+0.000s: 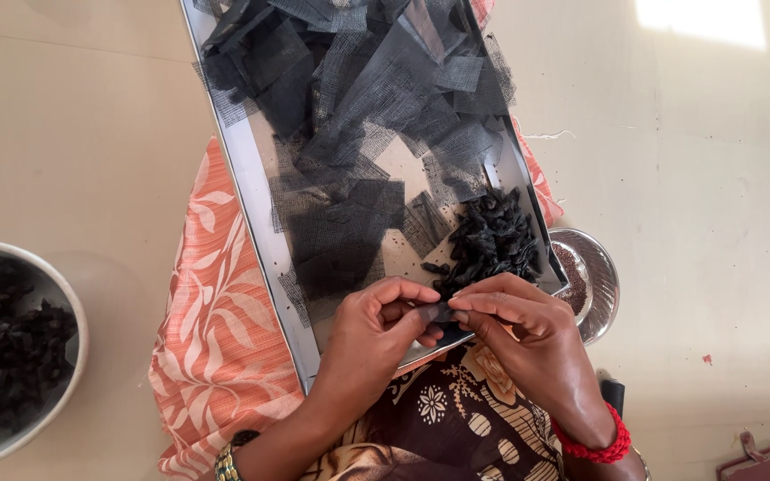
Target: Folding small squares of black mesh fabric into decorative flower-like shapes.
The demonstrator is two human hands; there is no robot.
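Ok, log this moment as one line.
left hand: pinching small black piece | right hand: pinching same piece | below: tray of black mesh squares, dark pod pile

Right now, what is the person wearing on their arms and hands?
Both hands are bare, without gloves or sleeves. The left hand has a metal watch band at the wrist, gold and silver in colour. The right hand has a red beaded bracelet at the wrist.

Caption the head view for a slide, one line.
Both hands, left hand and right hand, pinch a small dark piece over a tray of black mesh squares.
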